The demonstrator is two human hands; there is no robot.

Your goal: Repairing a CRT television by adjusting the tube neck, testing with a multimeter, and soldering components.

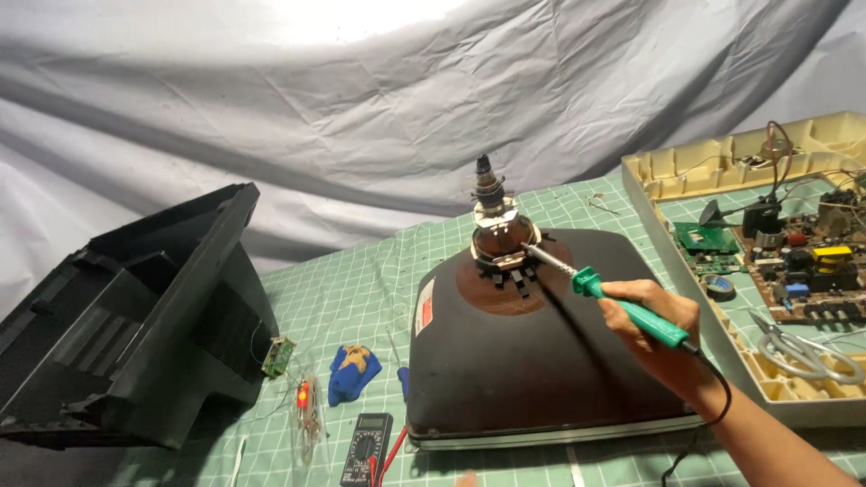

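A soldering iron [631, 311] with a green plastic handle is gripped in the right hand [654, 329], the fingers closed around the handle and the black cord trailing back past the wrist. The iron is held slanted, its thin metal tip reaching up and left from the hand to the neck [499, 236] of a picture tube [541, 352]; the tip appears to touch the metal ring there, beside a row of small black blocks. The tube lies face down on the counter [361, 289], its dark, smooth, funnel-shaped back rising to a brown glass neck with a pinned end. The left hand is not seen.

The counter is covered by a green mat with a white grid. To the left, a black ribbed plastic casing [135, 334] is set. Between it and the tube, a small green board [279, 356], a blue cloth piece [352, 372] and a multimeter [364, 449] with red and black leads are laid. On the right, a cream plastic tray [686, 167] holds a circuit board [794, 261] crowded with parts and wires, and grey-handled scissors [798, 347] rest on its edge.
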